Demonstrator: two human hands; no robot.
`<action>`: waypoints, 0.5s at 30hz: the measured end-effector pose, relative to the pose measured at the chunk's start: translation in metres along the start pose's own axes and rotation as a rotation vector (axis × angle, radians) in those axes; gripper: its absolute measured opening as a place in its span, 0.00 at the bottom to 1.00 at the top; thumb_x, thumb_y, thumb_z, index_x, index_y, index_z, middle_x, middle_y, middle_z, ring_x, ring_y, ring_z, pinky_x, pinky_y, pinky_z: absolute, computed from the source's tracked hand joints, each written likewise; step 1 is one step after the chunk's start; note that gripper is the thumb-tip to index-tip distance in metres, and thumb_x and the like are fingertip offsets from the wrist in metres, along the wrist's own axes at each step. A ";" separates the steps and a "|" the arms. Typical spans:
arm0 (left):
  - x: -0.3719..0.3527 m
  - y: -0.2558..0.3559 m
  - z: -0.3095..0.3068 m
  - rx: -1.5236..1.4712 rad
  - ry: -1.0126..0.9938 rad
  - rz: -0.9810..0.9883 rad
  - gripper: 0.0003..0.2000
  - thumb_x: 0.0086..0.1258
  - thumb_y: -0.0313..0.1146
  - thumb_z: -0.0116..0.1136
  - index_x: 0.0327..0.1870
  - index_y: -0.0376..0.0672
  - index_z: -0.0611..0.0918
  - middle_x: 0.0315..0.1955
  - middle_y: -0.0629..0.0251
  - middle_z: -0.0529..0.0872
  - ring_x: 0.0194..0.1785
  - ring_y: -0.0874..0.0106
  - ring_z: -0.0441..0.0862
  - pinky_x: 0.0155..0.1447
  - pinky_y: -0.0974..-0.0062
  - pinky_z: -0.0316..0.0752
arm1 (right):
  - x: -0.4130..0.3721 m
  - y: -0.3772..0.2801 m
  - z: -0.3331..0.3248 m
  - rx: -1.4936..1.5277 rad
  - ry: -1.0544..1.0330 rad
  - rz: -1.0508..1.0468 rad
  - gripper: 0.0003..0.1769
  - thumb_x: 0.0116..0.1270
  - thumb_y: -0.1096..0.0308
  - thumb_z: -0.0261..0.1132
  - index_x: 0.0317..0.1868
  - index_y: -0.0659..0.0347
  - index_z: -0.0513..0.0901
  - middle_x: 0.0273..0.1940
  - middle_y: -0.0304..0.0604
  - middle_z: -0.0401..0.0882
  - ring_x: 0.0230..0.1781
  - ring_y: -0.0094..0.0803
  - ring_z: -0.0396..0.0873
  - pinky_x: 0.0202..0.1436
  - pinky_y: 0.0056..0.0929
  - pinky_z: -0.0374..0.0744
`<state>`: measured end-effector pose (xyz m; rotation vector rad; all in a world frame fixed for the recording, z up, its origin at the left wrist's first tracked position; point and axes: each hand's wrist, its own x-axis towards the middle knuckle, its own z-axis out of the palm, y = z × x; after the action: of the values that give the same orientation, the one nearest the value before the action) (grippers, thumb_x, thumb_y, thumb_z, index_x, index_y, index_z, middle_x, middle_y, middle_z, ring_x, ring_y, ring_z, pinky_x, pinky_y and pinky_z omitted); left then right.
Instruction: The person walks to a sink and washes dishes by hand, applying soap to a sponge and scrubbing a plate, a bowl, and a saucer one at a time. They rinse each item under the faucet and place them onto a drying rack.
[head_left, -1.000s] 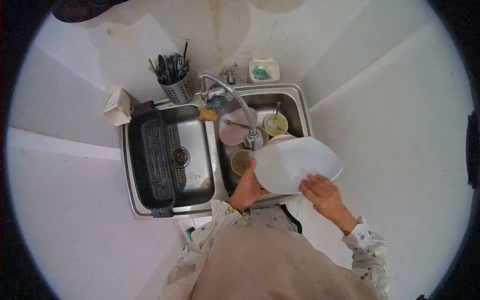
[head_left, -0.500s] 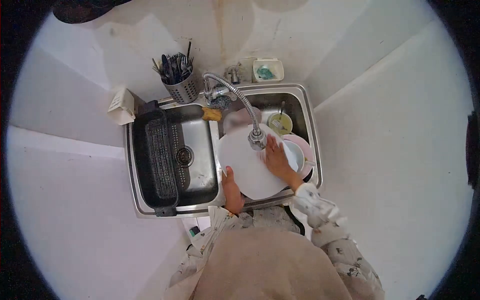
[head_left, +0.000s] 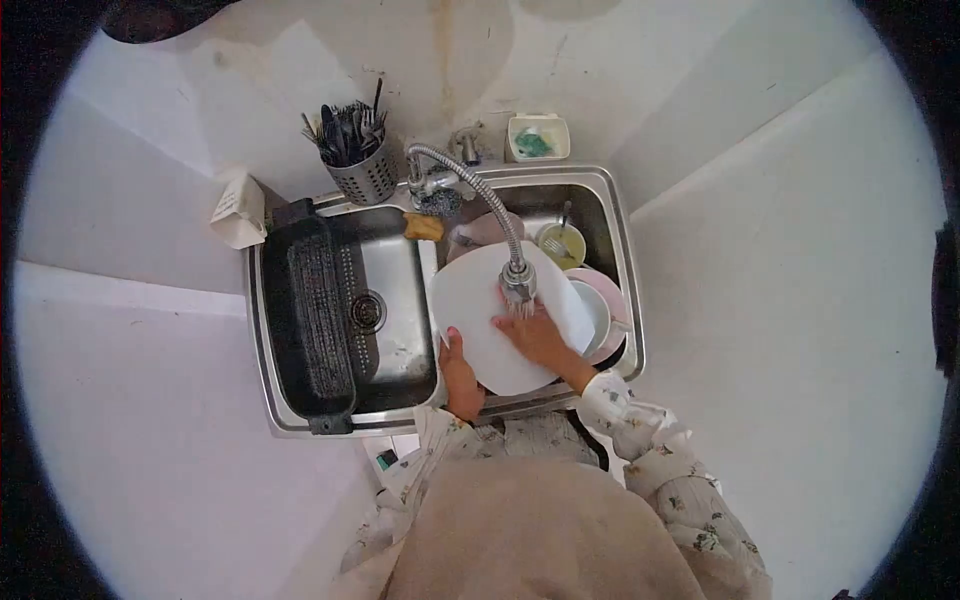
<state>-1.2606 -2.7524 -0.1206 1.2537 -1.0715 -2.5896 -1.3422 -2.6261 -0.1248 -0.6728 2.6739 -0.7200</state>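
A large, flat white plate (head_left: pixel 470 320) is held tilted over the right sink basin, under the running spray head (head_left: pixel 518 284). My left hand (head_left: pixel 461 380) grips its lower left edge, thumb on top and the other fingers hidden beneath. On the plate's upper face lies my right hand (head_left: pixel 533 338), fingers stretched out in the water stream and nothing grasped. Beneath and beside the plate are a white cup (head_left: pixel 594 318), a pink plate (head_left: pixel 612 352), a greenish bowl (head_left: pixel 570 240) with cutlery in it, and a pinkish dish (head_left: pixel 490 228).
A dark rectangular tray (head_left: pixel 318 320) stands in the left basin (head_left: pixel 400 300). On the divider lies a yellow sponge (head_left: pixel 423 227). Behind are a metal cutlery holder (head_left: pixel 365 178), the flexible faucet (head_left: pixel 465 175) and a small box (head_left: pixel 538 138). A white container (head_left: pixel 240 210) leans at left.
My right hand has slid left and down across the plate, into the water stream. The plate has shifted slightly and changed its tilt, while my left hand keeps its grip.
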 end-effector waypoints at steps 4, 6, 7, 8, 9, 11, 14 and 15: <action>0.029 -0.013 -0.006 -0.021 -0.032 0.017 0.31 0.67 0.53 0.51 0.62 0.37 0.64 0.53 0.57 0.75 0.53 0.62 0.75 0.54 0.64 0.73 | 0.025 0.087 0.001 -0.252 0.317 0.147 0.39 0.60 0.59 0.61 0.66 0.71 0.56 0.65 0.61 0.57 0.66 0.50 0.58 0.69 0.48 0.53; 0.037 -0.006 -0.003 -0.068 -0.224 -0.131 0.32 0.67 0.54 0.51 0.62 0.36 0.65 0.53 0.56 0.74 0.52 0.62 0.76 0.55 0.65 0.73 | 0.018 0.105 -0.031 -0.019 0.354 0.213 0.33 0.61 0.59 0.61 0.61 0.70 0.63 0.60 0.60 0.65 0.60 0.49 0.66 0.64 0.43 0.63; 0.043 -0.006 0.000 -0.069 -0.228 -0.137 0.32 0.67 0.54 0.51 0.62 0.36 0.65 0.53 0.56 0.74 0.52 0.62 0.76 0.55 0.65 0.73 | 0.015 0.110 -0.039 0.071 0.401 0.280 0.30 0.61 0.60 0.61 0.59 0.71 0.65 0.57 0.58 0.69 0.56 0.48 0.70 0.61 0.40 0.66; 0.052 -0.009 0.004 -0.085 -0.315 -0.132 0.32 0.67 0.54 0.51 0.61 0.36 0.65 0.52 0.57 0.75 0.52 0.63 0.76 0.54 0.65 0.73 | 0.011 0.119 -0.054 0.390 0.231 0.455 0.28 0.62 0.63 0.62 0.58 0.71 0.66 0.55 0.57 0.71 0.54 0.46 0.71 0.59 0.37 0.68; 0.061 -0.013 0.008 -0.102 -0.401 -0.129 0.32 0.67 0.54 0.50 0.61 0.35 0.66 0.52 0.57 0.76 0.51 0.64 0.77 0.54 0.66 0.74 | 0.006 0.114 -0.076 0.708 0.052 0.624 0.27 0.62 0.66 0.62 0.58 0.71 0.66 0.54 0.55 0.73 0.52 0.43 0.73 0.58 0.34 0.69; 0.085 -0.025 0.010 -0.043 -0.394 -0.188 0.31 0.67 0.54 0.51 0.60 0.37 0.67 0.49 0.59 0.78 0.50 0.65 0.78 0.53 0.67 0.74 | -0.008 0.113 -0.081 0.742 0.186 0.637 0.23 0.61 0.70 0.61 0.55 0.70 0.68 0.49 0.51 0.76 0.46 0.36 0.75 0.51 0.31 0.73; 0.105 -0.034 0.022 -0.060 -0.463 -0.221 0.25 0.68 0.46 0.53 0.61 0.41 0.68 0.47 0.61 0.80 0.47 0.66 0.79 0.50 0.66 0.76 | -0.020 0.155 -0.063 1.039 0.328 0.605 0.22 0.61 0.73 0.60 0.55 0.69 0.68 0.46 0.50 0.77 0.43 0.35 0.76 0.48 0.32 0.75; 0.096 -0.023 0.030 -0.058 -0.467 -0.222 0.25 0.68 0.46 0.53 0.61 0.41 0.68 0.47 0.61 0.80 0.47 0.66 0.79 0.50 0.66 0.76 | -0.024 0.153 -0.065 1.081 0.353 0.601 0.22 0.61 0.74 0.60 0.55 0.69 0.69 0.46 0.50 0.77 0.43 0.35 0.76 0.48 0.32 0.75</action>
<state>-1.3404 -2.7513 -0.1862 0.8125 -0.9464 -3.1589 -1.4022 -2.4707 -0.1486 0.5387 2.0276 -1.9109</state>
